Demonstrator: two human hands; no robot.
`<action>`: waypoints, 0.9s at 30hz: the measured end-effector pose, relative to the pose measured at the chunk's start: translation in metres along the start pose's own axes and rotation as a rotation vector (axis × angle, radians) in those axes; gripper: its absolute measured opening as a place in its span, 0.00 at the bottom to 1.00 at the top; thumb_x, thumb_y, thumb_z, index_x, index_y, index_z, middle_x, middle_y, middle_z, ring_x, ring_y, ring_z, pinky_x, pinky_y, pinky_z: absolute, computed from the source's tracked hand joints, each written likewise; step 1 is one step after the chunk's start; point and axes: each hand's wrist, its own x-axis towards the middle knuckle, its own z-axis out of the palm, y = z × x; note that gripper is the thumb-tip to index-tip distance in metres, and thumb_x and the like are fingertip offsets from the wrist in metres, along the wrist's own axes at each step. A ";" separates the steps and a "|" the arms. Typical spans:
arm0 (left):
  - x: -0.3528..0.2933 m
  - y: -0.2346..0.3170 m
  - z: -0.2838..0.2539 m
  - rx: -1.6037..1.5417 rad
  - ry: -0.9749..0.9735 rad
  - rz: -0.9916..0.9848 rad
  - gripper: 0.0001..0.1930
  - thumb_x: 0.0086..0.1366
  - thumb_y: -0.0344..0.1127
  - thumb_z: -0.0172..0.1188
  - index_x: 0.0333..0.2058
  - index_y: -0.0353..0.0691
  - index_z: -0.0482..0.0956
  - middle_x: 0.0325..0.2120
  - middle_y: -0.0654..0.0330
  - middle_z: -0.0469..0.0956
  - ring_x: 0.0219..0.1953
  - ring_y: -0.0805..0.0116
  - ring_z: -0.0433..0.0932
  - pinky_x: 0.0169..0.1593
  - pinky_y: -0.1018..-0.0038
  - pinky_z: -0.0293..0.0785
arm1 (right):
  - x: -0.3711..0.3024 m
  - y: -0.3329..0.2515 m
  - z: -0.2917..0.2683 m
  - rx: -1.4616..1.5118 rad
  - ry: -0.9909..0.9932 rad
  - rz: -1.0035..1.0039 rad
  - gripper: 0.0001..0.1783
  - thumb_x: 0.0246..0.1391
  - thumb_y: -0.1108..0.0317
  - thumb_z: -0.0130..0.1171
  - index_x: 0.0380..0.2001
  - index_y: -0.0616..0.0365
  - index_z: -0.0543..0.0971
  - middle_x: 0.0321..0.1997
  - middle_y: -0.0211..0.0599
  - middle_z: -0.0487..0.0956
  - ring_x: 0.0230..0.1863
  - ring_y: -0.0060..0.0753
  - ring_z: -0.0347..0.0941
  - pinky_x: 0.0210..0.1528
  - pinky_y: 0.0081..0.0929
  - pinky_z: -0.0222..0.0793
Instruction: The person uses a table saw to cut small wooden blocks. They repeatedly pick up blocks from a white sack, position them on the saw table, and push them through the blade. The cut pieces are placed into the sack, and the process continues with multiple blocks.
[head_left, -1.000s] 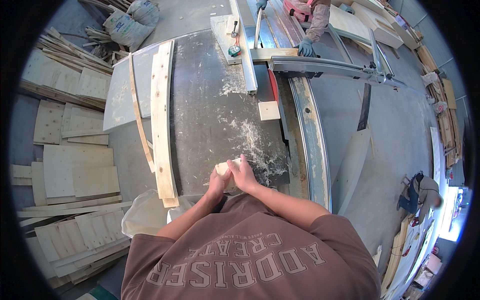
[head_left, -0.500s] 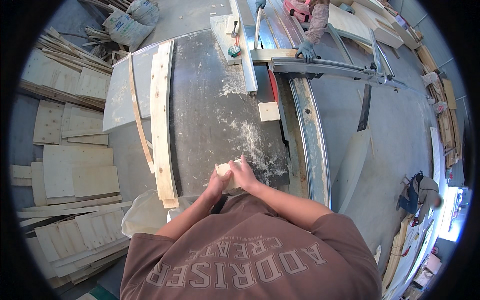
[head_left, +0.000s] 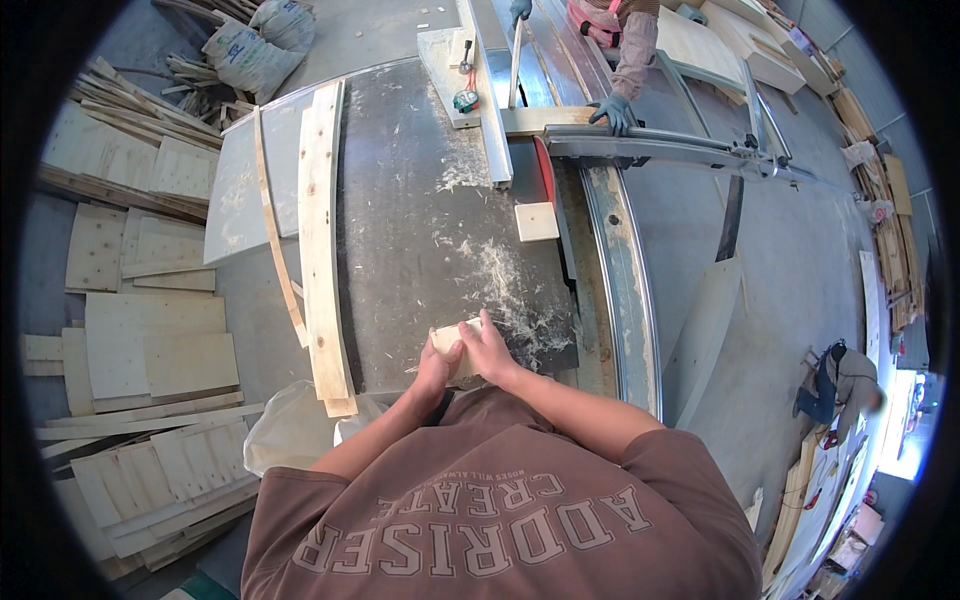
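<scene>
My left hand (head_left: 434,370) and my right hand (head_left: 487,353) are closed together around a small pale wood block (head_left: 446,339), close to my body at the near edge of the dark saw table (head_left: 400,210). Its underside is hidden by my fingers. Ahead and to the right, a square wood block (head_left: 537,222) lies on the table beside the red blade guard (head_left: 545,170). Sawdust (head_left: 500,275) is scattered between that block and my hands.
Long planks (head_left: 322,200) lie along the table's left side. A metal fence (head_left: 488,110) and a tape measure (head_left: 465,101) are at the far end. Across the table, a co-worker's gloved hand (head_left: 612,113) rests by a wood strip (head_left: 547,119). Stacked boards (head_left: 150,345) stand left.
My hands keep the block in nearly the same place. The co-worker's gloved hand at the far side has shifted slightly on the wood strip and rail.
</scene>
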 end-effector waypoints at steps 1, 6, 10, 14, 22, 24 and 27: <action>-0.002 0.002 0.001 -0.002 0.004 0.001 0.36 0.78 0.34 0.63 0.77 0.32 0.56 0.59 0.56 0.79 0.58 0.66 0.77 0.63 0.69 0.74 | 0.000 -0.001 0.000 -0.010 -0.002 0.000 0.57 0.74 0.38 0.54 0.76 0.86 0.49 0.74 0.78 0.66 0.77 0.63 0.65 0.76 0.42 0.61; 0.001 -0.001 -0.002 -0.007 -0.010 0.013 0.34 0.78 0.34 0.63 0.75 0.33 0.58 0.58 0.57 0.79 0.57 0.67 0.78 0.62 0.69 0.74 | -0.002 -0.004 0.000 0.011 -0.015 0.001 0.57 0.74 0.38 0.54 0.76 0.86 0.48 0.74 0.79 0.66 0.76 0.64 0.65 0.76 0.42 0.61; 0.004 -0.007 -0.005 0.000 -0.020 0.017 0.34 0.78 0.34 0.63 0.76 0.33 0.58 0.58 0.57 0.79 0.57 0.66 0.78 0.63 0.69 0.74 | -0.001 -0.003 -0.001 -0.019 -0.009 -0.012 0.57 0.74 0.38 0.53 0.75 0.86 0.48 0.74 0.80 0.65 0.77 0.65 0.65 0.76 0.43 0.61; 0.009 -0.014 -0.011 -0.004 -0.036 0.014 0.34 0.78 0.35 0.63 0.75 0.33 0.59 0.58 0.57 0.79 0.57 0.67 0.78 0.62 0.69 0.74 | -0.003 -0.007 -0.001 -0.054 -0.017 -0.004 0.57 0.74 0.38 0.52 0.75 0.87 0.48 0.75 0.81 0.64 0.78 0.66 0.63 0.77 0.43 0.59; -0.003 0.003 0.001 0.021 -0.007 -0.002 0.35 0.79 0.35 0.62 0.76 0.36 0.55 0.58 0.57 0.78 0.57 0.66 0.78 0.62 0.69 0.76 | -0.003 -0.004 -0.001 -0.035 -0.018 -0.005 0.57 0.74 0.37 0.52 0.75 0.87 0.48 0.75 0.81 0.63 0.78 0.66 0.62 0.78 0.43 0.59; -0.006 0.005 0.004 0.005 0.019 0.015 0.31 0.79 0.35 0.62 0.73 0.34 0.61 0.57 0.57 0.80 0.56 0.66 0.79 0.61 0.69 0.76 | -0.003 -0.003 -0.001 -0.033 -0.019 -0.002 0.57 0.74 0.37 0.52 0.75 0.87 0.48 0.75 0.81 0.63 0.78 0.66 0.62 0.78 0.43 0.59; -0.008 0.006 0.006 -0.008 0.039 0.024 0.29 0.79 0.34 0.62 0.71 0.34 0.64 0.56 0.57 0.80 0.55 0.67 0.79 0.61 0.69 0.75 | -0.004 -0.005 -0.001 -0.019 -0.025 0.006 0.58 0.74 0.37 0.52 0.75 0.87 0.48 0.76 0.81 0.62 0.79 0.67 0.61 0.78 0.43 0.58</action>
